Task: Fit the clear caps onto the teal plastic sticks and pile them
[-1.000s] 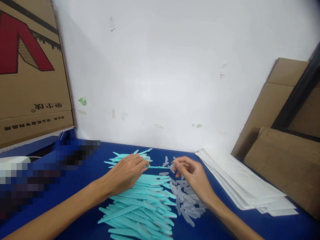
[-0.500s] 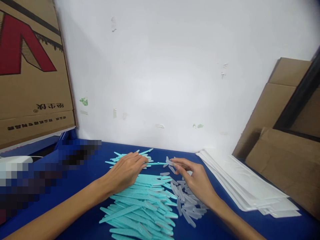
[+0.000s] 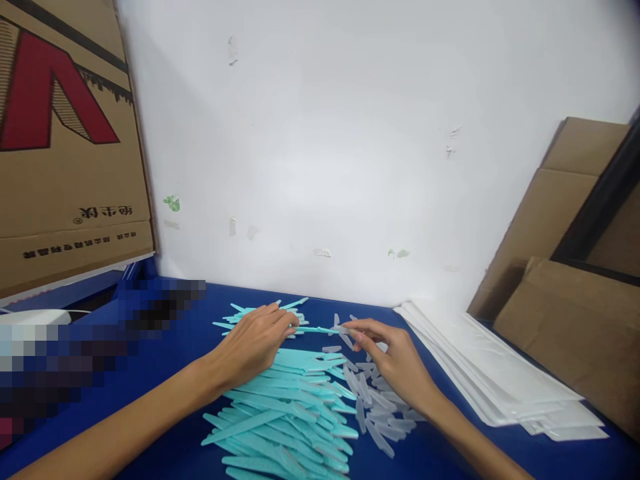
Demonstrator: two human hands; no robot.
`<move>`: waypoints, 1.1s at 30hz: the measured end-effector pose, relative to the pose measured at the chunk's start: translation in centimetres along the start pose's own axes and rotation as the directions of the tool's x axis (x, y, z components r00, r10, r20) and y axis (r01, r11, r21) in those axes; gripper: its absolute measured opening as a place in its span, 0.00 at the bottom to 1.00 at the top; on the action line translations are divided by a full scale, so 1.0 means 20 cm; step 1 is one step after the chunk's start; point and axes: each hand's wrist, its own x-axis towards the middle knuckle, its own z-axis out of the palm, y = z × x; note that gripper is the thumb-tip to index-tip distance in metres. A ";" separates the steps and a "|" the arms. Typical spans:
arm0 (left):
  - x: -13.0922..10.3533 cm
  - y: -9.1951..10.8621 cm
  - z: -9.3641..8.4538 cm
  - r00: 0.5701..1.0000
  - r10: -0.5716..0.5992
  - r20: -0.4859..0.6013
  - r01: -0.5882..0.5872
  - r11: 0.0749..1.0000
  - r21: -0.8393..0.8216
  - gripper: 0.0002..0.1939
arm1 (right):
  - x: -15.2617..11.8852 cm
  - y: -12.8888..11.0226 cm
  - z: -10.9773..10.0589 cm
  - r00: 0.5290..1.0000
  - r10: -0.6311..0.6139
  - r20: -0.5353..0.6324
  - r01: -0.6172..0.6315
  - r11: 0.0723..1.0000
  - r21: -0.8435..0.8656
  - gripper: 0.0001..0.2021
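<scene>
My left hand point(image 3: 260, 337) is closed round the handle of a turquoise eyebrow razor point(image 3: 316, 329), whose thin end points right. With thumb and fingertips, my right hand point(image 3: 387, 347) pinches a translucent blade cap point(image 3: 341, 330). Cap and razor tip meet between the hands; how far the cap covers the tip I cannot tell. Below my left hand lies a large pile of turquoise razors point(image 3: 285, 420). Under and beside my right hand are many loose translucent caps point(image 3: 377, 400). A smaller group of razors point(image 3: 240, 311) lies behind my left hand, partly hidden by it.
White flat bags point(image 3: 480, 367) are stacked at the right of the blue table point(image 3: 165, 347). Brown cardboard point(image 3: 560, 313) leans beyond them. A printed carton point(image 3: 75, 187) stands at the left, and a white wall point(image 3: 320, 147) closes the back. The left side is partly pixelated.
My right hand has brought the cap onto the razor's tip, where a small offset showed before. The view has shifted slightly; the piles look the same.
</scene>
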 end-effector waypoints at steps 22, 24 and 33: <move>0.01 0.02 -0.02 0.999 -0.039 0.023 0.042 0.991 -0.124 0.09 | 0.01 0.03 0.01 0.995 0.094 -0.046 -0.084 0.979 0.188 0.17; 0.01 0.02 -0.03 0.999 -0.034 0.027 0.038 0.991 -0.128 0.09 | 0.01 0.03 -0.01 0.991 0.104 -0.088 -0.091 0.985 0.147 0.18; 0.01 0.03 -0.02 1.000 0.019 -0.024 -0.022 0.993 -0.117 0.09 | -0.01 0.02 0.03 1.000 0.028 0.010 -0.028 0.999 0.038 0.14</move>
